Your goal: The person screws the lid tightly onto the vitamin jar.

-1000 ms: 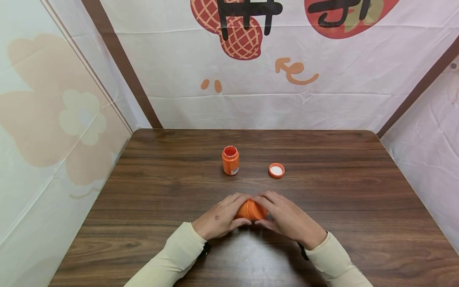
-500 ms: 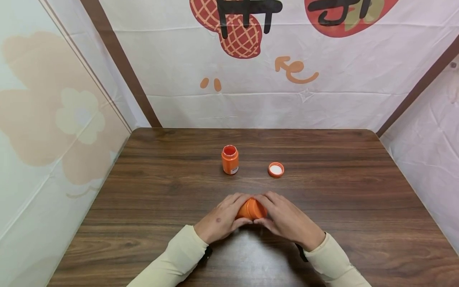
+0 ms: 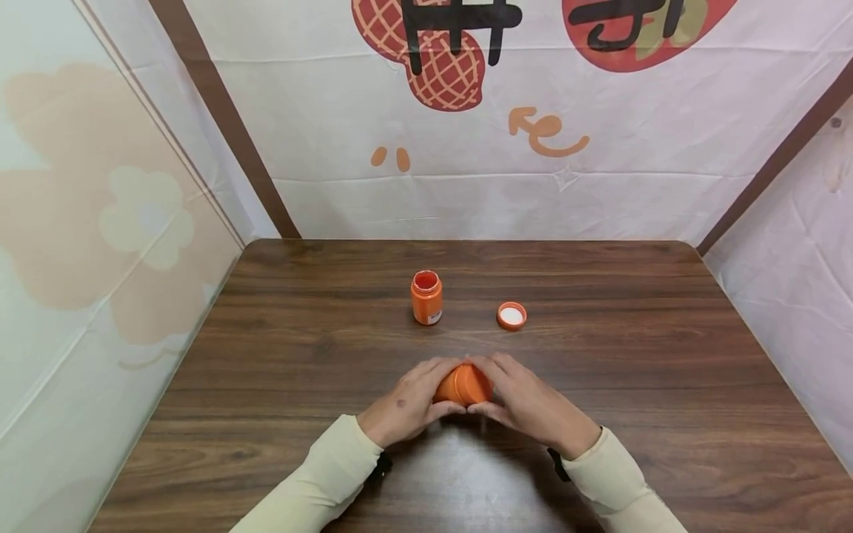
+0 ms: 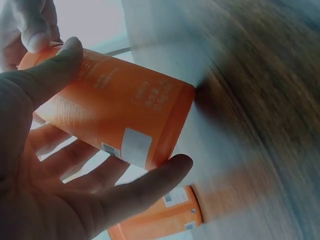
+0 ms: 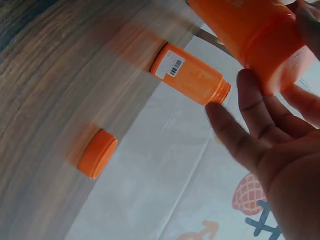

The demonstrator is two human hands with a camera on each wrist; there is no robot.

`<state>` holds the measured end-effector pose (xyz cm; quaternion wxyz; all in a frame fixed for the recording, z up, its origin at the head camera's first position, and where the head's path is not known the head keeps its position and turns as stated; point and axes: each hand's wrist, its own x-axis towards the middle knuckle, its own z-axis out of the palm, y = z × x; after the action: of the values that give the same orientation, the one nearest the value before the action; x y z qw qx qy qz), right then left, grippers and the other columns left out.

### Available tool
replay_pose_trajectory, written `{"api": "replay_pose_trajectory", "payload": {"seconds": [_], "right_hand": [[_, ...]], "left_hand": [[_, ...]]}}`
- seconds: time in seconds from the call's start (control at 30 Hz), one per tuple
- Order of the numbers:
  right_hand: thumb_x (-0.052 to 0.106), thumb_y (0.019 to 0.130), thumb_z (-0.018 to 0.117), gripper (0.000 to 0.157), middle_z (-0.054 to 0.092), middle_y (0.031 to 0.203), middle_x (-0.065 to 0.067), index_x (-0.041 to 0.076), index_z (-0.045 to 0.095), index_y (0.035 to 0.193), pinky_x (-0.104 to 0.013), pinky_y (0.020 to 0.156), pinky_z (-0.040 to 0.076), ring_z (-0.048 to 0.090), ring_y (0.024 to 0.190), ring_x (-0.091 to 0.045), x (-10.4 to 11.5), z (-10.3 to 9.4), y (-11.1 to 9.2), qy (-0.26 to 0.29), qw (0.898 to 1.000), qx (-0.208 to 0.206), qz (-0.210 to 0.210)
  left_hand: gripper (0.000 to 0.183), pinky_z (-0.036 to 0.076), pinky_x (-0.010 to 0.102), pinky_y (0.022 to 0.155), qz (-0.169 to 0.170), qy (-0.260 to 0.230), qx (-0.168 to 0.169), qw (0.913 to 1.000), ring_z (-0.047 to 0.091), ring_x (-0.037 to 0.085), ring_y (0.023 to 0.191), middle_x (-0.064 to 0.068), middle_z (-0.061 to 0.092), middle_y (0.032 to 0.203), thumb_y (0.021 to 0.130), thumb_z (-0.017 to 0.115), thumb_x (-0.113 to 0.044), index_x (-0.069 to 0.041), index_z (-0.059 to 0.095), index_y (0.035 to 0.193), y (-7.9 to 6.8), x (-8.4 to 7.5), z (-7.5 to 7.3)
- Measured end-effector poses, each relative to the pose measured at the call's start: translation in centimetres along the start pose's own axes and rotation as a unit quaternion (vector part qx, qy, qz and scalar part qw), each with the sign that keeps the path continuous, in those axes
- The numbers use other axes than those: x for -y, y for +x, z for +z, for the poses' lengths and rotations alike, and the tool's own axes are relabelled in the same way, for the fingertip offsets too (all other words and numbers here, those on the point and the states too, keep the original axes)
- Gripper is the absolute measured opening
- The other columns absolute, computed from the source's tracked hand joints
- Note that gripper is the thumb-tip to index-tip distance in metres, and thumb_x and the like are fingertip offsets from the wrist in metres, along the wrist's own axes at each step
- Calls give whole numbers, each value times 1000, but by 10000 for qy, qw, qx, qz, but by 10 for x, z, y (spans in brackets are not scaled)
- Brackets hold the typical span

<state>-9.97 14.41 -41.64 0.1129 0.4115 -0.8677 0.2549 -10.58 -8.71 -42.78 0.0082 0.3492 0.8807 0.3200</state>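
Note:
In the head view, my left hand (image 3: 408,400) grips the body of an orange plastic bottle (image 3: 449,388), which is tilted with its cap end to the right. The fingers and thumb of my right hand (image 3: 533,400) are around its orange screw cap (image 3: 475,383). Printed text and a white label show on the held bottle (image 4: 135,100) in the left wrist view, its base off the table. The right wrist view has the cap (image 5: 277,55) between my right thumb and fingers. The cap sits on the bottle; whether it is loose I cannot tell.
A second orange bottle (image 3: 426,302) stands upright and uncapped beyond my hands. To its right a loose orange lid (image 3: 511,317) lies with its white inside up. The brown wooden table (image 3: 300,348) ends at a printed white cloth (image 3: 480,207).
Both hands stay on the bottle and cap, nearly in place. My right fingers have shifted slightly on the cap. The standing bottle and loose lid have not moved on the table.

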Motion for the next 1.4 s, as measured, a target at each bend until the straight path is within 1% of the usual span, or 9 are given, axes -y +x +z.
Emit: {"api": "replay_pose_trajectory", "payload": {"seconds": [0.17,0.37,0.53,0.67,0.8,0.9,1.03,1.17,1.4], "right_hand": [[16,85,82,66,61,123,-12,-5,48,138,-35,88,53,61,108,-20,-2,1,0,477,9987,10,186],[9,88,78,56,67,115,-10,-3,51,135,-34,82,56,67,98,-16,-1,5,6,876,9958,-154,213],[13,90,76,50,71,108,-7,-2,57,134,-31,79,56,68,93,-14,1,10,14,767,9966,-263,170],[14,93,73,49,71,108,-8,-2,57,136,-31,80,56,69,92,-16,3,14,21,714,9970,-206,197],[15,94,72,46,71,108,-7,0,58,135,-31,80,56,69,92,-16,2,18,27,727,9970,-188,172],[15,94,72,45,71,110,-7,1,59,135,-30,79,55,69,91,-16,2,20,31,768,9967,-168,188],[17,95,71,45,69,116,-7,3,58,136,-31,82,55,68,93,-17,2,22,37,807,9964,-94,220],[17,95,71,45,68,122,-8,4,59,136,-32,83,55,68,95,-18,1,23,45,816,9963,-66,266],[20,94,73,46,69,116,-5,7,60,136,-31,81,54,67,94,-19,-1,37,67,935,9945,-38,467]], "left_hand": [[56,52,37,88,-109,-570,-75,9983,59,17,103,5,59,124,89,77,-19,-7,50,137,0,2,-1],[56,51,39,93,-513,-1075,-51,9929,59,20,113,8,58,127,90,75,-14,-5,47,137,-1,3,-4],[57,50,41,95,-878,-1217,42,9887,60,21,115,11,60,128,92,74,-14,-5,43,139,-6,7,-8],[57,49,41,96,-1104,-1306,-7,9853,61,20,115,8,63,125,92,74,-17,-6,43,139,-9,13,-10],[58,48,41,98,-1246,-1384,-35,9825,60,20,118,7,64,125,91,74,-20,-8,43,138,-11,18,-12],[56,46,42,100,-1279,-1542,-51,9797,58,23,124,11,61,132,92,74,-18,-7,41,136,-11,21,-14],[50,45,45,101,-1354,-1751,-104,9751,56,28,127,16,58,137,92,74,-15,-5,41,129,-10,25,-17],[51,45,45,102,-1458,-1866,-139,9714,55,29,127,17,57,136,92,74,-13,-5,41,130,-10,29,-21],[52,47,45,100,-1784,-1790,-453,9665,57,30,124,16,58,135,89,76,-10,-4,45,131,-14,42,-32]]}}
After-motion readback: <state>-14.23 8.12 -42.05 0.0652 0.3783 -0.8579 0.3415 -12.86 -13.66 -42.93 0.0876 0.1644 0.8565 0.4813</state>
